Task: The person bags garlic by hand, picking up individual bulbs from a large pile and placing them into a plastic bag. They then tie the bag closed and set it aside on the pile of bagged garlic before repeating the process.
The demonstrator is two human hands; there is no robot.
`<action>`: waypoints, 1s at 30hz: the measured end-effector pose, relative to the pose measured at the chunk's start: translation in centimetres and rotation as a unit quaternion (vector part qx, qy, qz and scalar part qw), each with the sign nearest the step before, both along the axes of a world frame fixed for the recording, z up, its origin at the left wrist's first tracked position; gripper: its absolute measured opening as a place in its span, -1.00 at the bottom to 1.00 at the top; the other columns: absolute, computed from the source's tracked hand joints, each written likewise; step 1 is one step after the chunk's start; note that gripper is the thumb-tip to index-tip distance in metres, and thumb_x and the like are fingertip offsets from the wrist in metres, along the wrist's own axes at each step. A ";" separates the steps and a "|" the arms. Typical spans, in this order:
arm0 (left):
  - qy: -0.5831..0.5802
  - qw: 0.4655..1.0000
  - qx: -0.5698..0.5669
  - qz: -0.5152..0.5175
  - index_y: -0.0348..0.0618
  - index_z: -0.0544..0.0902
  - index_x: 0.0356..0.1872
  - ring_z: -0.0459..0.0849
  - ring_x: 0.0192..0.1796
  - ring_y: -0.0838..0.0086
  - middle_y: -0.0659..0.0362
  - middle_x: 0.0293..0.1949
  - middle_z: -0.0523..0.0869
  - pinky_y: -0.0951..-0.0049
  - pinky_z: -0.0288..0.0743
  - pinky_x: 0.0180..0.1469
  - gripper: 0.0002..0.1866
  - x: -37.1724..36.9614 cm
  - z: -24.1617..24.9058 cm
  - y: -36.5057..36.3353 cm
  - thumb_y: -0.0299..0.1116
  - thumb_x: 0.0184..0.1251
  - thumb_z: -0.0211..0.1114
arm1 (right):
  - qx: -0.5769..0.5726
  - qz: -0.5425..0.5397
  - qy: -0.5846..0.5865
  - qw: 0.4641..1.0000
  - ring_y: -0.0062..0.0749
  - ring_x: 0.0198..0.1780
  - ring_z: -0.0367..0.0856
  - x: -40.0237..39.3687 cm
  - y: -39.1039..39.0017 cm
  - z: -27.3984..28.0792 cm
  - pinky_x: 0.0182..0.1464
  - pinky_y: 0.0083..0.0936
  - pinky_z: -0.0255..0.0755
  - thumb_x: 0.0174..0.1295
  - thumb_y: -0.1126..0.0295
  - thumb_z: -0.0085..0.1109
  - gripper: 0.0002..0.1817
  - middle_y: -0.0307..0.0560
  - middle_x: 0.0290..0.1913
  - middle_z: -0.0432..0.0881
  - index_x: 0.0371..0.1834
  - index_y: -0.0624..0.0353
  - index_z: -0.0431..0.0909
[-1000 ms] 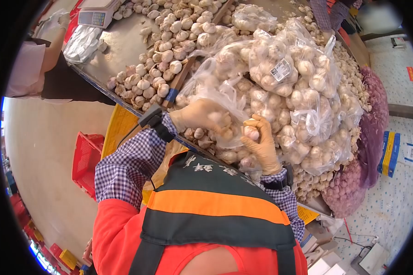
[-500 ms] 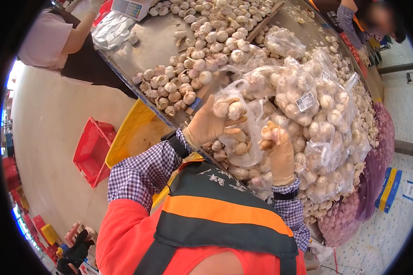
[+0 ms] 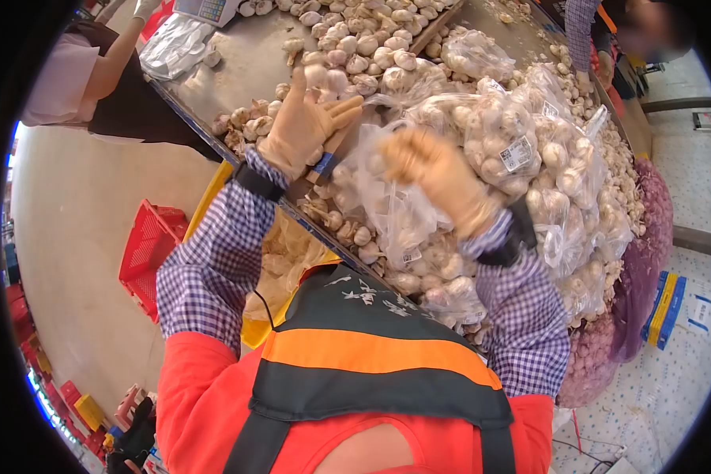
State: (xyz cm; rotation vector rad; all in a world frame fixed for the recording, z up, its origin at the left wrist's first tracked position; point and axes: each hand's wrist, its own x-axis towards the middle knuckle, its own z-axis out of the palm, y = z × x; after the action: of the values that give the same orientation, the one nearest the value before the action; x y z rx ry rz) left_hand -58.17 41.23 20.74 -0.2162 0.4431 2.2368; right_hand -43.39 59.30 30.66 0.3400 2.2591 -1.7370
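Observation:
My left hand (image 3: 302, 130), in a tan glove, is open with its fingers spread over the near edge of a heap of loose garlic bulbs (image 3: 363, 47). No bulb shows in its palm. My right hand (image 3: 438, 174), gloved alike and smeared by motion, hovers above a clear plastic bag (image 3: 399, 217) lying on the garlic. Its fingers look bent, but I cannot make out whether anything is in them. Filled garlic bags (image 3: 502, 146) with printed labels are piled just right of it.
A scale (image 3: 205, 9) and a stack of plastic bags (image 3: 178, 43) stand at the table's far left. Below its edge are a red basket (image 3: 146, 257) and a yellow crate (image 3: 280, 253). A purple mesh sack (image 3: 644, 237) lies right. Other people stand at both far sides.
My left hand has moved up and left; the bulbs it held no longer show in it. My right hand has swung up and left over the plastic bag.

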 end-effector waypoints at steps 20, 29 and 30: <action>0.759 0.404 -0.313 -0.403 -0.09 0.50 0.27 0.68 0.05 0.14 -0.10 0.06 0.67 0.25 0.55 0.03 -0.39 14.8 -4.7 6.1 -0.30 0.11 0.38 | 0.440 0.043 -0.081 0.893 -0.03 0.06 0.58 14.7 0.0 -9.3 0.04 -0.25 0.52 -0.01 0.27 0.39 -0.23 0.02 0.15 0.55 0.35 0.06 0.34; 0.199 0.881 -0.204 -0.378 -0.29 0.58 0.09 0.64 -0.20 0.50 0.23 -0.19 0.67 0.50 0.57 -0.18 -0.60 13.3 -3.4 3.8 -0.61 0.18 0.22 | 0.380 0.008 -0.028 0.925 -0.17 0.05 0.61 15.0 0.4 -9.7 -0.07 -0.32 0.53 0.17 0.09 0.28 -0.39 -0.01 0.08 0.60 0.30 0.00 0.44; 0.154 0.896 -0.166 -0.382 -0.32 0.57 0.09 0.64 -0.14 0.47 0.20 -0.14 0.66 0.47 0.58 -0.12 -0.62 13.4 -4.1 3.8 -0.61 0.21 0.20 | 0.379 0.008 -0.029 0.925 -0.17 0.05 0.61 15.0 0.5 -9.9 -0.07 -0.32 0.53 0.17 0.09 0.28 -0.39 -0.01 0.08 0.60 0.30 0.00 0.44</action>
State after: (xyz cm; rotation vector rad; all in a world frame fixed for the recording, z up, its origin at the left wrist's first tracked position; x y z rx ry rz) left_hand -44.78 45.05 16.69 0.1323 0.9068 1.4049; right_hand -28.44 59.75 20.75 0.5046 2.7818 -0.7479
